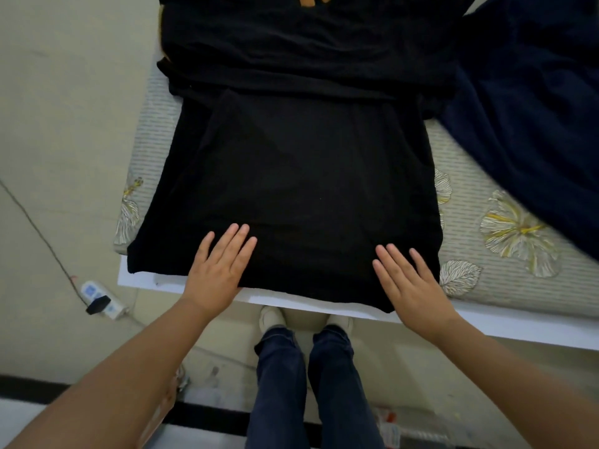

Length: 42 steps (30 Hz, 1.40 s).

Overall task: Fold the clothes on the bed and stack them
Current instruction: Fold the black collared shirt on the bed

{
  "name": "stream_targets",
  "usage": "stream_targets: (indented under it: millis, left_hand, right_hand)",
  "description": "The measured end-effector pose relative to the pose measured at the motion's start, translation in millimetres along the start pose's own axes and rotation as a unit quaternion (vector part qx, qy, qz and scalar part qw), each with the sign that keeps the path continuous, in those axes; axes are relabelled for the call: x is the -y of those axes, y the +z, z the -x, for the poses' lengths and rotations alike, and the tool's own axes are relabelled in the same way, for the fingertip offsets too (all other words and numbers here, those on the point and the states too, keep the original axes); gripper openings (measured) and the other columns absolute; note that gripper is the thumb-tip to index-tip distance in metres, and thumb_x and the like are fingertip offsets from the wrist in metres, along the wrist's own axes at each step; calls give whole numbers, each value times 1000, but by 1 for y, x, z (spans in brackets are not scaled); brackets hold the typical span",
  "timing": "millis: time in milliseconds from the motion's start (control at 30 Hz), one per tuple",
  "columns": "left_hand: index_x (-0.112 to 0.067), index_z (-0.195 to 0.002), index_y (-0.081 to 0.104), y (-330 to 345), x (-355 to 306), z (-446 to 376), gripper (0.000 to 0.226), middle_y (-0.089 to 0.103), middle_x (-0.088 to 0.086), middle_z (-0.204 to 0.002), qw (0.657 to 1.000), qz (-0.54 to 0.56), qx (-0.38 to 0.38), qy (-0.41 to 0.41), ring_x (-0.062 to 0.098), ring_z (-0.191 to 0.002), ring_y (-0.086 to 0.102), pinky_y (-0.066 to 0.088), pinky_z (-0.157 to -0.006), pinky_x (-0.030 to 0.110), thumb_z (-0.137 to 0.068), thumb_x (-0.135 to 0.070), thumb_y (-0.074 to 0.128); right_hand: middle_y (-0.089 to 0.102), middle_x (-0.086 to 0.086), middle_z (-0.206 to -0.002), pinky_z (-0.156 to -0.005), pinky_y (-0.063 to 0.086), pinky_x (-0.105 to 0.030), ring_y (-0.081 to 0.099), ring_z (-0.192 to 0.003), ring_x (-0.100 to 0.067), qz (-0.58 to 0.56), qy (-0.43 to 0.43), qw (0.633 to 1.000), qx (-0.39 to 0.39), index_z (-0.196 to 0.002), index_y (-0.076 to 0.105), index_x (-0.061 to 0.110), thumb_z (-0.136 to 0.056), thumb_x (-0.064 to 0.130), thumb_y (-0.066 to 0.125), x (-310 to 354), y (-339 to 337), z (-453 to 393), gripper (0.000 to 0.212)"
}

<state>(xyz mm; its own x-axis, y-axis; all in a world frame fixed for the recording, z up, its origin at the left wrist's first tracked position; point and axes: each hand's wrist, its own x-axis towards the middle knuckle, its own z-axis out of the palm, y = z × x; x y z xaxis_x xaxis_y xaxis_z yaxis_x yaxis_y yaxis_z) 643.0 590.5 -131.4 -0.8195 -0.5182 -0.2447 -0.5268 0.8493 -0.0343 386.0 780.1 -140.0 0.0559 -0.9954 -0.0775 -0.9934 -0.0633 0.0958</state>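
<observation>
Pressing flat hands (217, 266) on black shirt (301, 189); navy blanket (531, 108) beside.

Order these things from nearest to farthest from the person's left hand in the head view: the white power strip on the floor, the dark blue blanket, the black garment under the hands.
From the left hand:
1. Black garment: directly under the hand, touching it.
2. White power strip: on the floor, to the left of the bed.
3. Dark blue blanket: on the bed's far right side.

Black garment (301, 189) at centre; grey striped, white-and-yellow floral bedsheet (505, 241) at three o'clock; navy blanket (534, 108) at two o'clock.
</observation>
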Motion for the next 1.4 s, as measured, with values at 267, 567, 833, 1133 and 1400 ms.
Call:
stream_targets:
  millis: [267, 567, 833, 1133, 1400]
  left_hand:
    - [0, -108, 65, -3, 12, 6, 79, 63, 22, -114, 998, 60, -19, -10, 42, -102, 61, 44, -88, 53, -32, -3, 89]
    - [10, -131, 39, -17, 60, 46, 67, 32, 29, -141, 960, 183, 50, -208, 40, -136, 24, 12, -112, 42, -67, 28, 43]
    - [-8, -146, -2, -23, 36, 121, 65, -2, 9, -155, 967, 72, 206, -132, 20, -143, -1, -3, -113, 28, -91, 4, 30]
    - [-8, -146, 9, -71, 50, 177, 66, 8, 10, -154, 972, 120, 158, -129, 22, -142, 7, 6, -112, 31, -87, 9, 34]
    - [3, -106, 49, -151, 88, 77, 26, 47, 22, -110, 969, 119, 0, -218, 34, -102, 41, 32, -70, 38, -81, 7, 42]
  right_hand:
    - [64, -27, -108, -104, 30, -34, 63, -96, -42, -56, 4, 998, 19, -103, 63, -12, -63, -12, 25, -27, -27, 0, 56]
    - [65, -23, -110, -110, 6, -29, 62, -99, -41, -40, 58, 997, 38, -104, 64, -9, -58, -12, 33, -6, -38, 21, 56]
    - [8, -17, -153, -111, -7, -31, 7, -142, -31, -65, 84, 967, 230, -144, 9, 1, -81, -10, 42, 39, -67, 61, 72]
    - [-2, -14, -154, -113, -11, -32, -5, -143, -26, -83, 218, 944, 232, -145, 0, 2, -89, -2, 36, 79, -126, 58, 66]
    - [20, -21, -150, -113, 5, -46, 9, -141, -34, -61, 344, 936, 51, -136, 31, -7, -89, -7, 33, 22, -183, -29, 47]
